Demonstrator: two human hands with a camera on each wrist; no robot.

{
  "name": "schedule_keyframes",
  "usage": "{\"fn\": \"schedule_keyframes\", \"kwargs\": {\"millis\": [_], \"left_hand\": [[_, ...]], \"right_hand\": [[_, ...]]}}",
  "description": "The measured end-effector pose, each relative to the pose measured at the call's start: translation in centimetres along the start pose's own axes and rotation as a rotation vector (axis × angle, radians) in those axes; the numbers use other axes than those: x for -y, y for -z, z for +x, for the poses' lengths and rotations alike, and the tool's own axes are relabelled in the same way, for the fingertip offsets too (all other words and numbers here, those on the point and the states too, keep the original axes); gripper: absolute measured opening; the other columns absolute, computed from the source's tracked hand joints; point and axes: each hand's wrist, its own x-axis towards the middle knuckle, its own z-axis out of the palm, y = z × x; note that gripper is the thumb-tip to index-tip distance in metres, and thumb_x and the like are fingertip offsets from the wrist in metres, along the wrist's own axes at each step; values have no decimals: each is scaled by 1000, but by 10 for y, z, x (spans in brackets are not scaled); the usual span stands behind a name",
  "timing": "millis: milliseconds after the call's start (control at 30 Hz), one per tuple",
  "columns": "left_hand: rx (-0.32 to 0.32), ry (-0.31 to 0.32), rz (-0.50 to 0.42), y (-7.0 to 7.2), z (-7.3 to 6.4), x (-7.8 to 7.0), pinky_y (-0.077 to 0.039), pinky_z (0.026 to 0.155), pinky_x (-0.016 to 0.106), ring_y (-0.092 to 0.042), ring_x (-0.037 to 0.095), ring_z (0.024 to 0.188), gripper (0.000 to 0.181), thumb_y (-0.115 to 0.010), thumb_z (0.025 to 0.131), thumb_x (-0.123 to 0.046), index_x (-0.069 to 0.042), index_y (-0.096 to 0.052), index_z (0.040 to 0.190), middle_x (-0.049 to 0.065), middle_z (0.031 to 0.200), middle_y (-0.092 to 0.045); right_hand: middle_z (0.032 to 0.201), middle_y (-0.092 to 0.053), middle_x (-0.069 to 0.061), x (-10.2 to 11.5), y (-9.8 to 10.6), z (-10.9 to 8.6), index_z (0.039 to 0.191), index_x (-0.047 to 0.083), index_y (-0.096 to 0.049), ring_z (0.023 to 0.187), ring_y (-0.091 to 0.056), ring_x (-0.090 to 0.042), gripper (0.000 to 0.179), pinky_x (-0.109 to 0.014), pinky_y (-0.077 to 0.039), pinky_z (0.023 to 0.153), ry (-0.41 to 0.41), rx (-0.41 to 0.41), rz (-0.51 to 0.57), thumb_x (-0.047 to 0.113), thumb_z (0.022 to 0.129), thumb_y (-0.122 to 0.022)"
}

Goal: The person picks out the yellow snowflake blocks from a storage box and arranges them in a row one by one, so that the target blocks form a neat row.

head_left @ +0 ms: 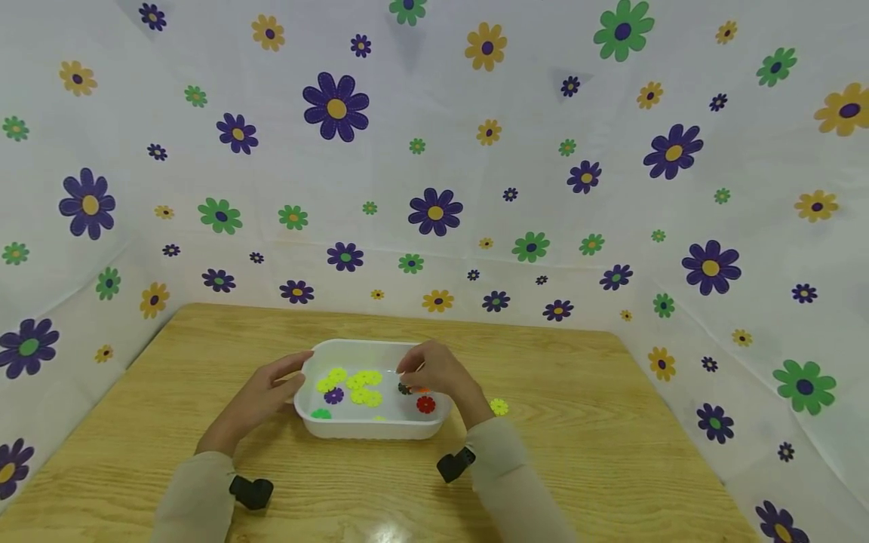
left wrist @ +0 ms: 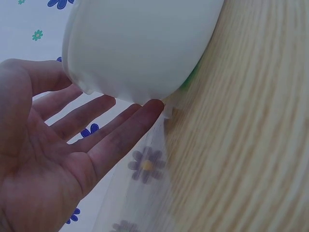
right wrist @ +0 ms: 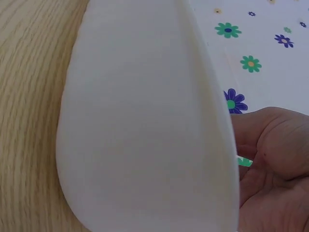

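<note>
A white plastic tub (head_left: 372, 430) stands on the table with small flower-shaped plastic pieces inside. Among them are several yellow pieces (head_left: 367, 397), a purple piece (head_left: 333, 395), a green piece (head_left: 321, 414) and a red piece (head_left: 425, 405). My left hand (head_left: 274, 385) rests against the tub's left end, its fairly straight fingertips at the wall (left wrist: 140, 58). My right hand (head_left: 434, 369) reaches over the right end, fingers bent down into the tub. Right at its fingertips is a dark piece (head_left: 404, 388); I cannot tell whether they pinch it. In the right wrist view the tub wall (right wrist: 145, 116) hides those fingertips.
One yellow flower piece (head_left: 498, 407) lies on the wooden table (head_left: 577, 467), right of the tub beside my right wrist. A white flower-printed cloth (head_left: 380, 166) hangs behind the table and along both sides. Each wrist wears a small black camera (head_left: 253, 492).
</note>
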Motion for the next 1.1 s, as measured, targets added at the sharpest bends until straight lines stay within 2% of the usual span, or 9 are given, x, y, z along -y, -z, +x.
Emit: {"fn": "schedule_keyframes", "kwargs": {"millis": [233, 433, 633, 933, 1100], "left_hand": [[-3, 1, -5, 1, 0, 1, -59, 101, 53, -37, 55, 147, 59, -50, 110, -32, -14, -32, 162, 24, 169, -26], [0, -8, -7, 0, 0, 0, -59, 101, 55, -37, 57, 147, 59, -51, 110, -31, -12, -32, 162, 25, 169, -26], [1, -11, -9, 0, -1, -1, -59, 101, 55, -37, 57, 147, 58, -50, 110, -29, -12, -32, 162, 25, 169, -26], [2, -4, -10, 0, -1, -1, -60, 100, 53, -37, 57, 147, 59, -50, 110, -30, -13, -31, 162, 25, 169, -25], [2, -6, -16, 0, -1, -1, -60, 100, 53, -37, 56, 147, 59, -50, 110, -30, -13, -31, 162, 25, 169, -25]], "right_hand": [[93, -75, -8, 3, -21, 11, 102, 3, -78, 73, -66, -15, 13, -29, -64, 73, -31, 7, -74, 6, 90, -77], [90, -74, -4, 5, -35, 17, 102, 6, -79, 74, -62, -14, 12, -26, -60, 72, -50, 15, -104, 7, 90, -78], [84, -73, -3, 5, -44, 22, 97, 6, -80, 71, -59, -11, 11, -21, -52, 64, -21, 10, -160, 6, 86, -81], [93, -73, -6, 7, -54, 25, 96, 7, -79, 80, -59, -13, 18, -24, -51, 70, -25, -23, -267, 10, 81, -87], [90, -73, -5, 7, -57, 25, 92, 8, -79, 78, -59, -12, 17, -24, -51, 69, -10, -25, -299, 10, 79, -88]]}}
